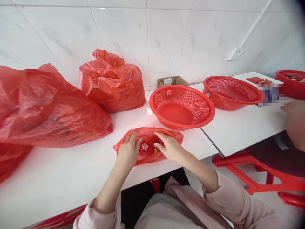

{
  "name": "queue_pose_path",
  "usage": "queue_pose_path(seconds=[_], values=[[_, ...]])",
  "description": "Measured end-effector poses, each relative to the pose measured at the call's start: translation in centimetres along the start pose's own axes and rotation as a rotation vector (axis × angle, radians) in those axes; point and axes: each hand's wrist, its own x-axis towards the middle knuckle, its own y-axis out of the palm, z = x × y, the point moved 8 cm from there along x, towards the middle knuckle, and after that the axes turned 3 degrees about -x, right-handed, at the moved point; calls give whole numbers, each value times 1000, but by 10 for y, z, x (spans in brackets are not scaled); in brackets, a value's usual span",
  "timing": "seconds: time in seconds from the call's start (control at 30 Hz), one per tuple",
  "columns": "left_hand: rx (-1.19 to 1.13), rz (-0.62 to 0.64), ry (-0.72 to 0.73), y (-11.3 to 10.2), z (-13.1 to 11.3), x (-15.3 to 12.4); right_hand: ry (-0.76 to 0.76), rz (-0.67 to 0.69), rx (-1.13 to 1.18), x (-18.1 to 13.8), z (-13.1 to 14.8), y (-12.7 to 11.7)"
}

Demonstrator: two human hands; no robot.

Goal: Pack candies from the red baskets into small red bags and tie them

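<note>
Reaching into a red plastic bag (147, 157) on the desk (83, 168) are the left hand (127, 149) and right hand (171, 147); whether either grip is holding anything, I can't say.

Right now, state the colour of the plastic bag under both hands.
The plastic bag is red; see head view.

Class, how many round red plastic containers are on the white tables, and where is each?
3: one container just beyond the red bag, a second container to its right, and a third container at the far right, cut off by the frame. More may be hidden.
</note>
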Motion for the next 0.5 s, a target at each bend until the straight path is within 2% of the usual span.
queue_pose_path(seconds=[0.07,0.2,0.37,0.43,0.5], values=[[149,75,41,-1,1,-3,-7,20,-245,1,-7,-3],[489,325,141,-7,-3,-26,9,117,-593,-6,-16,-21],[741,574,470,-17,-36,-70,-8,272,-855,-17,-12,-39],[808,636,577,-20,-44,-83,-12,307,-928,-19,-9,-46],[841,634,623,-29,-47,-85,-15,319,-988,-19,-7,-52]])
